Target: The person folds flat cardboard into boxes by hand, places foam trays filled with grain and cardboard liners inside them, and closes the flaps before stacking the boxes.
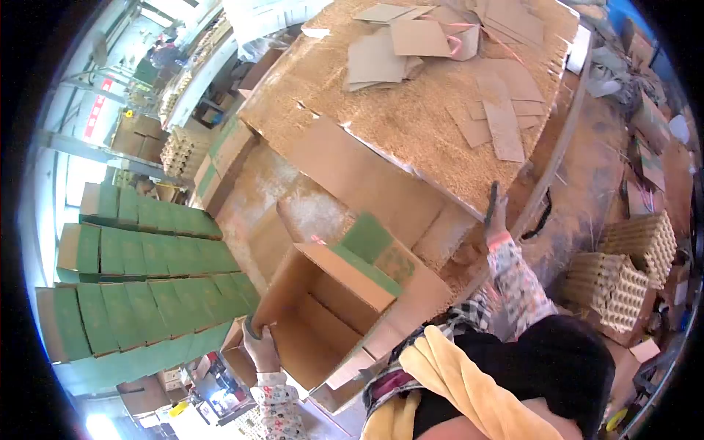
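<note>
An open cardboard box (323,323) is tilted in front of me, its brown inside facing up toward me. One of its flaps (367,235) is green outside. My left hand (260,348) grips the box's left edge, thumb at the rim. Apart from the box, my right hand (497,213) is raised beside the near right corner of a big bin heaped with brown husk-like filling (411,110). Its dark-covered fingers point up and hold nothing that I can see. Both forearms wear patterned sleeves.
Rows of green cardboard boxes (147,249) stand at left. Flat cardboard pieces (502,128) lie on the filling. Stacked egg trays (609,290) sit at right, with more egg trays (187,150) at far left. A curved rail (554,154) runs along the bin's right side.
</note>
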`<control>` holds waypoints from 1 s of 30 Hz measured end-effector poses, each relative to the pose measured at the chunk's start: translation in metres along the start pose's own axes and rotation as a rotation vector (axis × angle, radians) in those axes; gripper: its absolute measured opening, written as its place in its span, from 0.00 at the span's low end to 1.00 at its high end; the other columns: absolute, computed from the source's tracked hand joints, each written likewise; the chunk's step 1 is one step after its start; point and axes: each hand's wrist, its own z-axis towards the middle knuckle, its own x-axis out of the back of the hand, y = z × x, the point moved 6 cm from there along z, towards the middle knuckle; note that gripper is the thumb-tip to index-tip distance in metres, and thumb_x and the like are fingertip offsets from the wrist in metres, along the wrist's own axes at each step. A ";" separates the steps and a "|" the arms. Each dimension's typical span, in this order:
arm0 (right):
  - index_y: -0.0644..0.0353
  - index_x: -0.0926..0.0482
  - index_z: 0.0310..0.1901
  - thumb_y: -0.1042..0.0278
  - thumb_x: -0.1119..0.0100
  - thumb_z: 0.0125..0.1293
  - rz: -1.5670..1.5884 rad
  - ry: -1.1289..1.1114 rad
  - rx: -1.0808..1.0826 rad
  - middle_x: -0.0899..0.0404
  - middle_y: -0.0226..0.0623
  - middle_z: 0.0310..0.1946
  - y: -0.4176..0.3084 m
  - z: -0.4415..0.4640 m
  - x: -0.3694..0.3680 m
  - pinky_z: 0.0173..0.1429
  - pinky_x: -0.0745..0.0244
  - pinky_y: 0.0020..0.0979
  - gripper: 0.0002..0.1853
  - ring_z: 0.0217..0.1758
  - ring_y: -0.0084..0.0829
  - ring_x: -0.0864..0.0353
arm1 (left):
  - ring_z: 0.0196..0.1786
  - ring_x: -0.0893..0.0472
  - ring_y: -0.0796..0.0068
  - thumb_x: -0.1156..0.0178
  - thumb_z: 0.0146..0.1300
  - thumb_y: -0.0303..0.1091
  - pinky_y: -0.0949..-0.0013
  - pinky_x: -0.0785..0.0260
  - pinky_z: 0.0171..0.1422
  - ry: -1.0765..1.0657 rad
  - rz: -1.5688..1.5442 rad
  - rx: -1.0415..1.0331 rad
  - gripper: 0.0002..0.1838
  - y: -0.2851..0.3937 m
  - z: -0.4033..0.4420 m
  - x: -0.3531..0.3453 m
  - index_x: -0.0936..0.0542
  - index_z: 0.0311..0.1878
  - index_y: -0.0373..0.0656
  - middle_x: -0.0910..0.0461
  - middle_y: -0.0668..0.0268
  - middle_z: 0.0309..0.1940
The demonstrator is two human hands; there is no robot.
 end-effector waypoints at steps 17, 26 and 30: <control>0.62 0.40 0.64 0.59 0.55 0.69 0.469 -1.130 -0.595 0.32 0.45 0.59 -0.220 -0.236 -0.074 0.61 0.32 0.42 0.25 0.58 0.38 0.28 | 0.31 0.23 0.60 0.55 0.66 0.33 0.64 0.31 0.32 0.124 0.143 -0.558 0.09 -0.054 0.035 -0.005 0.25 0.37 0.42 0.27 0.54 0.25; 0.58 0.37 0.60 0.61 0.44 0.63 -0.464 -1.455 -0.234 0.26 0.37 0.51 -0.298 -0.386 -0.183 0.48 0.21 0.35 0.25 0.46 0.29 0.20 | 0.46 0.22 0.65 0.55 0.68 0.52 0.62 0.29 0.54 -0.470 -1.635 0.237 0.26 0.037 0.036 -0.027 0.28 0.55 0.38 0.22 0.57 0.46; 0.60 0.36 0.60 0.66 0.35 0.56 -0.737 -1.518 0.261 0.25 0.34 0.48 -0.172 -0.317 -0.244 0.43 0.22 0.34 0.31 0.44 0.29 0.21 | 0.43 0.22 0.67 0.48 0.56 0.27 0.66 0.28 0.47 -0.302 -0.910 0.159 0.20 -0.035 0.058 -0.026 0.29 0.54 0.40 0.23 0.59 0.43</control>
